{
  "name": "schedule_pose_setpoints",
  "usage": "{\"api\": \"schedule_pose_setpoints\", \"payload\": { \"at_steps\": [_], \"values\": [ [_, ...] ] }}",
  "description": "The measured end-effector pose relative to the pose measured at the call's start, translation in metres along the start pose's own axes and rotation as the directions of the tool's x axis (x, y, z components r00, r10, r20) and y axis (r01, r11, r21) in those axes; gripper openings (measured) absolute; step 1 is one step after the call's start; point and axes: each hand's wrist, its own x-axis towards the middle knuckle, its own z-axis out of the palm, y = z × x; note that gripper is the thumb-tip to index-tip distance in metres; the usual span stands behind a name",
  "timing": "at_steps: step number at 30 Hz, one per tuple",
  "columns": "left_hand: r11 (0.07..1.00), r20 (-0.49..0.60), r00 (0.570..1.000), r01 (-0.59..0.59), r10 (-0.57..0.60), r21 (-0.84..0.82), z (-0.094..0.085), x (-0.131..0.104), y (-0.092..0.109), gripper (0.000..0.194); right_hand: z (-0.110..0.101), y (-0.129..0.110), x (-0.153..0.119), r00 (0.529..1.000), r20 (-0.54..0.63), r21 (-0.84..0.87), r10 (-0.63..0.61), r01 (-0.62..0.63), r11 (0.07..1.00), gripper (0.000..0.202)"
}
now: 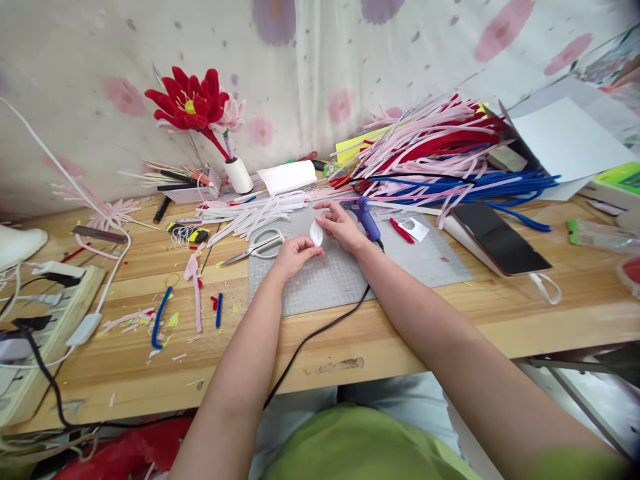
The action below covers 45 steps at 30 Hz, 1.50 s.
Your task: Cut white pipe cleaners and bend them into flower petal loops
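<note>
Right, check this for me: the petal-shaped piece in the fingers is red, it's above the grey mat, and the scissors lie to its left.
The colour is wrong: the head view shows the petal-shaped piece in the fingers is white, above the grey mat, with the scissors to its left.

Flower-print cloth backdrop (310,67), wooden table (575,313)

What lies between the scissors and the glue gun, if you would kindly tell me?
The head view shows the left hand and right hand there, with a white petal-shaped piece held between them, over the gray cutting mat.
</note>
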Motion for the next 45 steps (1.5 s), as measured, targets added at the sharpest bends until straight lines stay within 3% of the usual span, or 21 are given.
{"api": "schedule_pose_setpoints", "payload": {
  "at_steps": [4,8,12,15,20,25,29,36,40,45],
  "values": [
    [0.999,0.016,0.999,0.028,-0.028,-0.034,0.002,0.0,0.002,0.036,0.002,0.0,-0.002,1.0,-0.017,-0.015,-0.024,0.024,1.0,0.039],
    [0.999,-0.044,0.999,0.009,-0.011,-0.043,0.002,0.001,-0.001,0.036,0.004,-0.001,-0.004,0.999,-0.031,0.023,0.042,-0.041,0.999,0.038],
    [1.0,-0.03,1.0,-0.006,0.006,-0.001,0.0,0.002,-0.003,0.033,0.006,0.001,-0.006,0.976,0.142,0.051,0.167,-0.175,0.983,0.042],
    [1.0,-0.006,1.0,-0.011,0.011,0.012,-0.001,0.001,0.0,0.033,0.01,0.002,-0.008,0.962,0.209,0.087,0.178,-0.199,0.976,0.046],
    [1.0,-0.048,0.999,0.014,-0.015,-0.017,0.0,0.0,0.001,0.034,0.013,0.001,-0.009,0.978,0.159,0.052,0.132,-0.142,0.988,0.045],
    [1.0,0.004,1.0,0.012,-0.012,0.023,-0.002,-0.001,0.001,0.032,0.008,0.002,-0.003,0.997,-0.019,0.008,0.079,-0.079,0.997,0.035],
    [0.997,0.013,1.0,-0.009,0.008,0.082,-0.004,-0.001,0.0,0.031,0.004,0.005,0.003,0.995,-0.009,0.1,0.102,-0.1,0.99,0.033],
    [0.997,-0.199,0.978,-0.065,0.054,-0.05,0.0,0.006,-0.007,0.037,0.009,0.006,0.006,0.977,0.049,0.196,0.206,-0.212,0.957,0.042],
    [0.997,-0.217,0.974,-0.07,0.072,0.013,0.003,0.008,-0.009,0.034,0.014,0.008,0.001,0.96,0.156,0.081,0.232,-0.247,0.966,0.04],
    [0.976,-0.236,0.96,-0.108,0.152,0.189,0.001,0.007,-0.012,0.026,0.012,0.009,-0.001,0.939,0.191,0.103,0.287,-0.31,0.945,0.035]
  ]
}}
